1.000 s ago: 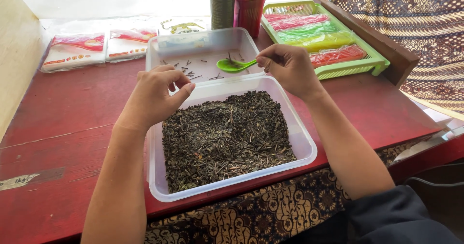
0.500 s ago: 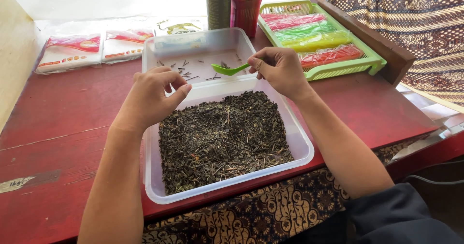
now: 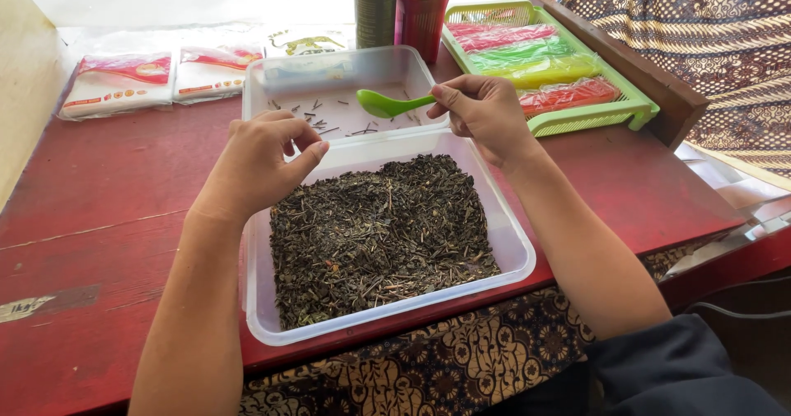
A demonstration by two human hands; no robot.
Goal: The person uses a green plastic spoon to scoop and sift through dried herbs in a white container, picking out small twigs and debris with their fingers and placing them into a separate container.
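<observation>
A clear plastic tray (image 3: 515,255) filled with dark dried leaves and stems (image 3: 379,231) is seen at the near edge of a red table (image 3: 91,218), with its front rim overhanging the patterned cloth (image 3: 461,358) below. The left hand (image 3: 259,165) is held above the tray's far left corner, its fingers curled and the thumb pressed towards the forefinger as if pinched; whether a bit of leaf is caught between them cannot be told. The right hand (image 3: 486,111) is held above the tray's far right corner, and its fingertips are closed on the handle of a green plastic spoon (image 3: 387,103). The spoon's bowl is pointed left and is held over a second clear tray (image 3: 264,78), which is set just behind the first and touching it. A few loose stems (image 3: 329,123) are scattered on the floor of that second tray. The two hands are kept well apart, with the leaf-filled tray lying below and between them. Behind the left hand, flat white and red packets (image 3: 119,82) are laid on the table. Beyond the right hand, a green basket (image 3: 634,111) of coloured wrapped packs is set, and two upright cylinders (image 3: 375,8) are placed at the table's far edge.
</observation>
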